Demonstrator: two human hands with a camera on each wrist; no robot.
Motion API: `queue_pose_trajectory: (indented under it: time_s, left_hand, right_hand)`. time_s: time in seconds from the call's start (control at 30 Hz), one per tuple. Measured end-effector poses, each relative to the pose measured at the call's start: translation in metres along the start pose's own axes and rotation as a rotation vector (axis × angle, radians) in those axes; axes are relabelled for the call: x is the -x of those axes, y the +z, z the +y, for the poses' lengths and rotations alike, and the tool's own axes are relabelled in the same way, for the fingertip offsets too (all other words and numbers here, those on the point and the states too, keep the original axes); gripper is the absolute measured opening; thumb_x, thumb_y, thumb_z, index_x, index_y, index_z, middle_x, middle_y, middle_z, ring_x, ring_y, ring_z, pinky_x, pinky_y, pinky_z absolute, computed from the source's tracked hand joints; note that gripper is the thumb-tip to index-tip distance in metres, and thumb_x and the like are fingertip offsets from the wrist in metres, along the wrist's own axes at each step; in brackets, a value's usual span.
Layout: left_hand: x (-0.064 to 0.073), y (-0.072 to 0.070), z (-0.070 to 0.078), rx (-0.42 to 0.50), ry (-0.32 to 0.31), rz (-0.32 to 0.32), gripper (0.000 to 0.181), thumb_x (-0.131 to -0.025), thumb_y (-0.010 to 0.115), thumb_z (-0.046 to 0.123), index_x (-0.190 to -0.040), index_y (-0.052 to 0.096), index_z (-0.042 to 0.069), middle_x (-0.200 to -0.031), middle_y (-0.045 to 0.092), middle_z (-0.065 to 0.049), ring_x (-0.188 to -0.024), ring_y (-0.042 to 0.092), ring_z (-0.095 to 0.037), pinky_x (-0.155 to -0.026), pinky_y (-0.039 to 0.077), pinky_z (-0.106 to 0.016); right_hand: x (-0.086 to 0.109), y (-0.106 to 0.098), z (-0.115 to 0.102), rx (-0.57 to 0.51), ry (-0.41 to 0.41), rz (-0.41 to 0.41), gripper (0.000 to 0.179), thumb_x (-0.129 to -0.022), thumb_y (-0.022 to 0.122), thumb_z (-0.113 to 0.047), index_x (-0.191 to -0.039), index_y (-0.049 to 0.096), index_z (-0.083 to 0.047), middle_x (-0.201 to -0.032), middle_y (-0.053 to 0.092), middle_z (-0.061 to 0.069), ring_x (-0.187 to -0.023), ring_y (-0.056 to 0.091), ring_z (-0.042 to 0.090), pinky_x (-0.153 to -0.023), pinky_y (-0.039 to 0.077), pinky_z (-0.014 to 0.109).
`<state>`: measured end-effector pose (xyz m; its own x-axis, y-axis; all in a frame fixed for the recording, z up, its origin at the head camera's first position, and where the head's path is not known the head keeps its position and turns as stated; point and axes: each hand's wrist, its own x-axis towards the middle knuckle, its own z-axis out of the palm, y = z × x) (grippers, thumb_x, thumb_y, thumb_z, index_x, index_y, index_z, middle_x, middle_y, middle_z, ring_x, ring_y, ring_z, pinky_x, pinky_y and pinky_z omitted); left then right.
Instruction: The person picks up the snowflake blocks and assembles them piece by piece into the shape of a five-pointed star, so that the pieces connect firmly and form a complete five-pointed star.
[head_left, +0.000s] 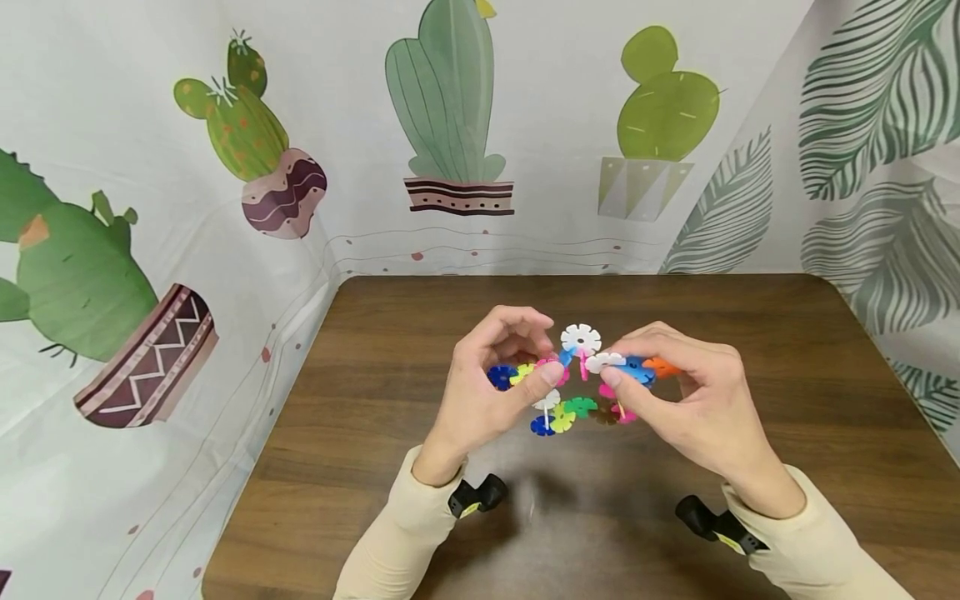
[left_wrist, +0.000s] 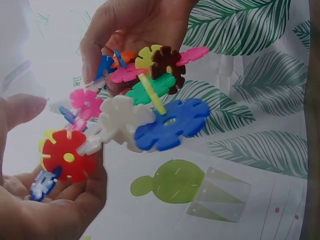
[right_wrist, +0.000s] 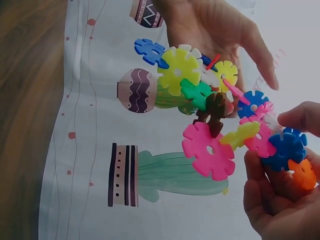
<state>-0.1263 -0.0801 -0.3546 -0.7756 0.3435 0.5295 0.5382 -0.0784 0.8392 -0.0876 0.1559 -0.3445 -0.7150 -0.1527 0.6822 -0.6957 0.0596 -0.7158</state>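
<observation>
Several colourful notched plastic snowflake discs are slotted together into a looping chain held above the table. My right hand [head_left: 690, 396] pinches a white disc [head_left: 603, 362] of the chain between thumb and index finger. Beside that grip are a blue disc [right_wrist: 287, 150] and an orange disc [right_wrist: 304, 175]. My left hand [head_left: 480, 387] is at the chain's other side, its fingers under a red disc [left_wrist: 54, 150] and its thumb held apart. Another white disc [head_left: 573, 332] stands up between the hands. A large blue disc [left_wrist: 187, 120] and a pink disc [right_wrist: 195, 150] hang lower in the loop.
The brown wooden table [head_left: 360, 358] lies beneath both hands. Behind it hangs a white cloth [head_left: 547, 125] printed with cacti and leaves. Black wrist cameras sit on both sleeves, including the left camera [head_left: 480, 496].
</observation>
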Motion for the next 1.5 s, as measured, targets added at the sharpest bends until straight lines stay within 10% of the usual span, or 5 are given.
queue_pose_trajectory:
  time_s: [0.3,0.47,0.67,1.5]
  left_hand:
    - [0.0,-0.001,0.0,-0.159,-0.054,-0.15,0.059,-0.098,0.068,0.062,-0.139,0.07,0.02,-0.12,0.077,-0.002,-0.101,0.074,-0.011,-0.084,0.065,-0.032]
    - [0.0,-0.003,0.001,-0.166,-0.043,-0.184,0.035,-0.097,0.081,0.034,-0.126,0.077,0.014,-0.111,0.08,-0.002,-0.092,0.071,-0.009,-0.075,0.064,-0.029]
    - [0.0,-0.005,0.003,-0.135,-0.042,-0.172,0.029,-0.09,0.085,0.012,-0.119,0.079,0.013,-0.105,0.08,-0.002,-0.089,0.071,-0.011,-0.075,0.064,-0.032]
    - [0.001,-0.007,0.005,0.055,0.008,-0.044,0.029,-0.096,0.083,0.032,-0.108,0.075,0.007,-0.094,0.076,-0.015,-0.086,0.073,-0.019,-0.084,0.066,-0.036]
  right_hand:
    - [0.001,0.001,0.0,0.046,0.0,-0.023,0.043,-0.07,0.082,0.025,-0.103,0.081,-0.002,-0.094,0.077,0.004,-0.088,0.072,0.012,-0.077,0.059,0.015]
    - [0.002,0.001,0.0,0.117,0.003,-0.046,0.038,-0.074,0.086,0.017,-0.103,0.081,-0.007,-0.092,0.077,0.005,-0.085,0.071,0.009,-0.075,0.058,0.015]
    - [0.003,0.0,0.001,0.16,-0.007,-0.058,0.034,-0.077,0.089,0.009,-0.102,0.082,-0.011,-0.089,0.077,0.005,-0.082,0.07,0.008,-0.074,0.057,0.016]
    - [0.003,-0.003,-0.006,0.181,0.093,-0.089,0.026,-0.084,0.086,0.004,-0.102,0.082,-0.014,-0.088,0.078,0.003,-0.077,0.071,0.006,-0.073,0.058,0.019]
